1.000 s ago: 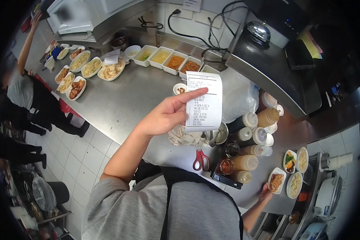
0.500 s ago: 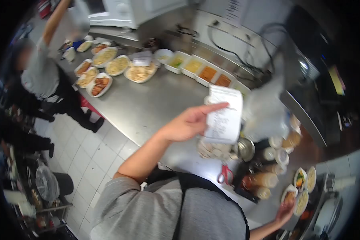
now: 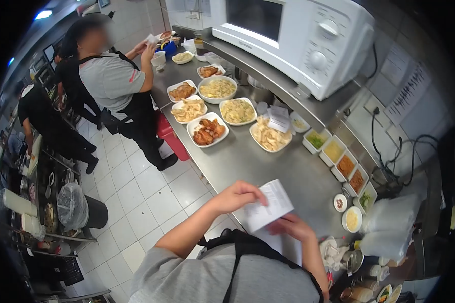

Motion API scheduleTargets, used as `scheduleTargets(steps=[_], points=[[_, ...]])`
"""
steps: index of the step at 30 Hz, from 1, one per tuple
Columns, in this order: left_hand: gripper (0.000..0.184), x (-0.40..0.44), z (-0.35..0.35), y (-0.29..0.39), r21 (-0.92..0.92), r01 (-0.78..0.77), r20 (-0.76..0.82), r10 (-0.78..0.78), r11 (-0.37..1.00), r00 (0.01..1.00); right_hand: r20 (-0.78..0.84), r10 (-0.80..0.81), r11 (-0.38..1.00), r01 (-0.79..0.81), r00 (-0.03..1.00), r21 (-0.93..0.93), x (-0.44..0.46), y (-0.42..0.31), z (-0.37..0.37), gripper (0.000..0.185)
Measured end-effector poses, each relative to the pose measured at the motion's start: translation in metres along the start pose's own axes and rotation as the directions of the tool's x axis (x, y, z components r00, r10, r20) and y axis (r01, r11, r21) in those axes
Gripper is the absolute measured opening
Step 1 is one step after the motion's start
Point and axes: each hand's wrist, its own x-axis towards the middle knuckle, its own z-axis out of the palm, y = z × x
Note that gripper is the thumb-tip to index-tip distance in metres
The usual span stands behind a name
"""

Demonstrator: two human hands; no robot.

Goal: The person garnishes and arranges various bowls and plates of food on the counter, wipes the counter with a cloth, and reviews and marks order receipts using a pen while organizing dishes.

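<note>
My left hand (image 3: 239, 196) pinches a printed paper slip (image 3: 270, 204) in front of my chest, its index finger lying over the print. At the slip's lower edge is my right hand (image 3: 294, 227), its blurred fingertips closed on the paper. More white paper (image 3: 283, 241) hangs below the hands. Both hands are above the near edge of the steel counter (image 3: 308, 179). Beyond them are a dish of pale crisps (image 3: 271, 136) with another slip (image 3: 278, 119) on it, a dish of glazed chicken pieces (image 3: 209, 132) and a dish of noodles (image 3: 237, 111).
Several ingredient tubs (image 3: 333, 151) line the back wall, under a shelf with a white microwave (image 3: 293, 35). Plastic bags (image 3: 389, 227), a cloth (image 3: 332, 254) and bottles (image 3: 356, 294) stand at right. A co-worker (image 3: 114, 76) holds paper at the counter's far end.
My right hand has left the dishes at the far right and come to the slip. The slip is lower and tilted. My view has turned left, and the co-worker's raised arm has come down.
</note>
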Motion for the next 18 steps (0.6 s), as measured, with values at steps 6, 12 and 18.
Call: scheduleTargets(steps=[6,12,18], points=[[0.067,-0.071,-0.085,0.001,-0.041,-0.023,-0.548,-0.003,0.999,0.837,0.397,-0.024,0.950,-0.102,0.917,0.294,0.238,-0.004,0.067,0.064],[0.071,-0.134,-0.206,-0.025,0.097,0.083,-0.871,0.045,0.992,0.488,-0.134,-0.011,0.857,0.078,0.991,0.510,0.337,-0.052,0.122,0.090],[0.034,-0.137,-0.335,-0.076,0.235,0.554,-0.875,-0.075,0.799,0.479,-0.329,-0.084,0.872,0.230,0.940,0.432,0.368,-0.061,0.123,0.062]])
